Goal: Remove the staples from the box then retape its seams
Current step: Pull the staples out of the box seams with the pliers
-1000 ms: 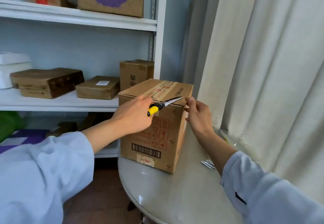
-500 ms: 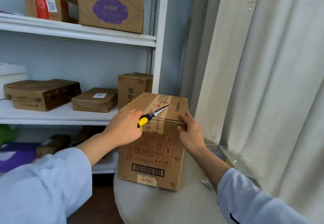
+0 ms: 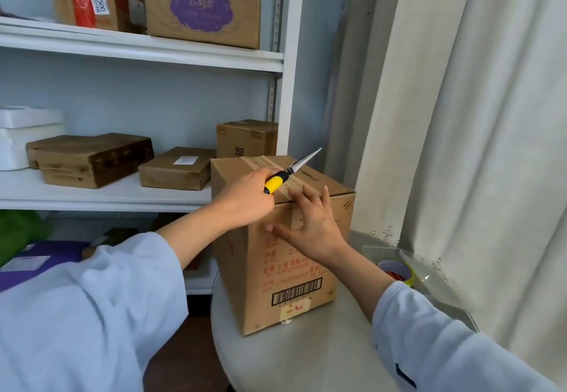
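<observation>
A tall cardboard box [image 3: 294, 275] with red print and a barcode stands on a round white table [image 3: 294, 358]. Tape runs along its top seam. My left hand [image 3: 245, 201] grips the yellow-and-black handle of a pair of pliers [image 3: 288, 172], whose metal tip points up and to the right above the box top. My right hand [image 3: 310, 226] lies flat with spread fingers against the box's front face, fingertips at the top front edge. No staples can be made out.
A clear tray [image 3: 429, 272] holding a tape roll [image 3: 395, 272] sits on the table to the right of the box. White shelves [image 3: 122, 195] with several cardboard boxes stand behind and to the left. A pale curtain [image 3: 475, 115] hangs close on the right.
The box now shows a different face to me, barcode side turned right. My right hand moved from the top right corner to lie flat on the front. The pliers' tip lifted off the top.
</observation>
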{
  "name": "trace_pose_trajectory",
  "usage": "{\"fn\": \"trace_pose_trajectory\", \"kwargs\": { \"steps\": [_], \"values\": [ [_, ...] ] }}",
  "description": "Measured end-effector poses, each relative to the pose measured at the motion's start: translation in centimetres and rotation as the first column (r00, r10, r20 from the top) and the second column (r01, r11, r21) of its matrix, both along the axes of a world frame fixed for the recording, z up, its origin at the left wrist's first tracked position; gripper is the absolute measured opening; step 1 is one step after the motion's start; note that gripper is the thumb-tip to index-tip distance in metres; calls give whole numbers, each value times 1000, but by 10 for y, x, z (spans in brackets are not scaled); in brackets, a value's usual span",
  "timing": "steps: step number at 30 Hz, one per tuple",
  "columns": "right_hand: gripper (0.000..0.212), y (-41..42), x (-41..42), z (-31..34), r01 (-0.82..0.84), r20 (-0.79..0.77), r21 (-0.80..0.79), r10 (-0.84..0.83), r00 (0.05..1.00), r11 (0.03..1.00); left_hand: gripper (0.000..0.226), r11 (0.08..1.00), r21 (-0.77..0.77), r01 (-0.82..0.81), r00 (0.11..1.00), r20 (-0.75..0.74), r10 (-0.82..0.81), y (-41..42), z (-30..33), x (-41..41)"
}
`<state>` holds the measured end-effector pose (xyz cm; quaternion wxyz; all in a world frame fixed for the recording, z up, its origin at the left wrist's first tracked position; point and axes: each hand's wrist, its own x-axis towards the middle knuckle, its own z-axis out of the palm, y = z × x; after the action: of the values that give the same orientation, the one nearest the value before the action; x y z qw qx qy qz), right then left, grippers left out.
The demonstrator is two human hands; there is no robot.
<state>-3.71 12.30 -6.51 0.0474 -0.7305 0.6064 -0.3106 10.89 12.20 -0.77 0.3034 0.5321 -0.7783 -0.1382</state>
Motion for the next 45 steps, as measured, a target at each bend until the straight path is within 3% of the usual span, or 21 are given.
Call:
{"fn": "trace_pose_trajectory", "kwargs": {
  "steps": [5,12,17,23,27,31,33,45],
  "values": [
    [100,-1,12,-7,144,-22,-28,-145,989,989,40,999,24,45,997,-61,-44,4,-1,-4],
    [97,3,22,-11,179,7,-96,-179,984,979,35,999,17,28,998,-60,-27,4,-1,-9],
    [78,0,11,-4,116,-35,-96,-119,992,989,23,998,25,57,998,-19,-56,1,-1,-15],
    [87,7,-30,-5,-22,92,-71,29,995,997,32,998,-59,10,978,209,2,-5,2,-12],
    [84,12,-51,5,-28,91,-14,29,995,1000,36,991,-136,4,936,350,44,-7,1,-7],
    [103,9,-55,6,-21,75,36,18,997,999,29,973,-228,43,883,464,70,-8,2,-2],
    [95,7,-57,4,-7,85,32,5,996,999,27,958,-278,69,851,518,89,-8,2,2],
    [104,0,-80,7,-55,157,92,40,987,994,45,923,-313,223,807,591,5,-21,5,10]
  ]
}}
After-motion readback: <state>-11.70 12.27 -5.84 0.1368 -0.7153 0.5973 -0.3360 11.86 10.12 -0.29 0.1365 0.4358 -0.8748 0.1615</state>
